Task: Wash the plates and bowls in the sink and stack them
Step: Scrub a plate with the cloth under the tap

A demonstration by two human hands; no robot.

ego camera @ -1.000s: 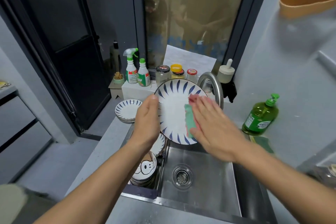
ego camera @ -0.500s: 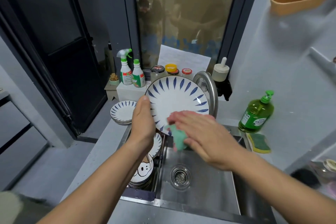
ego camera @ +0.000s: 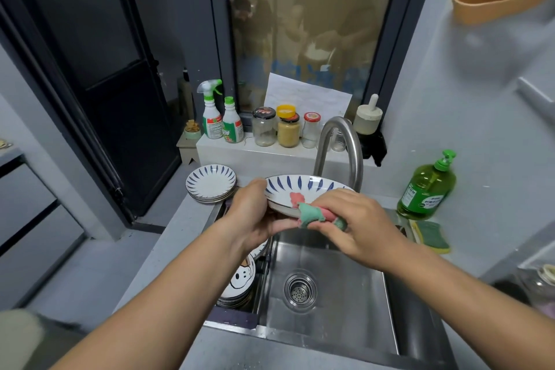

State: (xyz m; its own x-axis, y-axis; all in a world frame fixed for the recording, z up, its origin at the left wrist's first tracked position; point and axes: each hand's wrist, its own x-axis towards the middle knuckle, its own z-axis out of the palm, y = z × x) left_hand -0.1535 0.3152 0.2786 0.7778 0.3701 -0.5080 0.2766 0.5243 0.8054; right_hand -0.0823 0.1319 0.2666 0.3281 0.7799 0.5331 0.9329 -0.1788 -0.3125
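the plate (ego camera: 300, 189), white with blue strokes round its rim, is held nearly level above the sink (ego camera: 345, 285), its left edge gripped by the left hand (ego camera: 252, 216) with the fingers curled under it. the right hand (ego camera: 354, 225) pinches a bunched green and pink cloth (ego camera: 312, 215) against the plate's near rim, just beside the left hand's fingertips. a stack of matching plates (ego camera: 210, 183) sits on the counter beyond the left hand, a pile of bowls (ego camera: 240, 282) lies below the left wrist, and a green soap bottle (ego camera: 428, 189) stands out past the right hand.
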